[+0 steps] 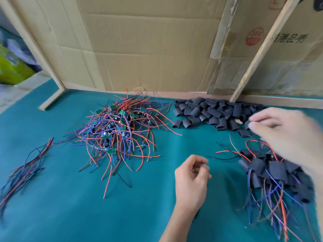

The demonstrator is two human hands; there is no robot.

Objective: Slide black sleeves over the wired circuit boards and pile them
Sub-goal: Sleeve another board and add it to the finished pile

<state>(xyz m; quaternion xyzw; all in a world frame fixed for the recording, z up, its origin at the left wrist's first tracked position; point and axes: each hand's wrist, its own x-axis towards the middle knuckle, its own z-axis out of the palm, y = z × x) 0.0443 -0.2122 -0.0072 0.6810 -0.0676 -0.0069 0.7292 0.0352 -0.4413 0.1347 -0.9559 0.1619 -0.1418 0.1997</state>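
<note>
there, right hand (281,135) at the black sleeves (209,112), grip blurred; left hand (191,180) loosely curled, empty.

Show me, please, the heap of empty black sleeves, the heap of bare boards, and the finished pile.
Empty sleeves (209,110): head view, heap's middle.
Bare boards (118,126): head view, tangle's centre.
Finished pile (272,170): head view, a sleeved board.

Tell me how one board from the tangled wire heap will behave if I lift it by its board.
The heap of wired boards is thickly interlaced, so neighbours will probably drag along. The thin wires curve loosely, so they should hang floppy. A small green board at the near edge looks light and least entangled.
</note>
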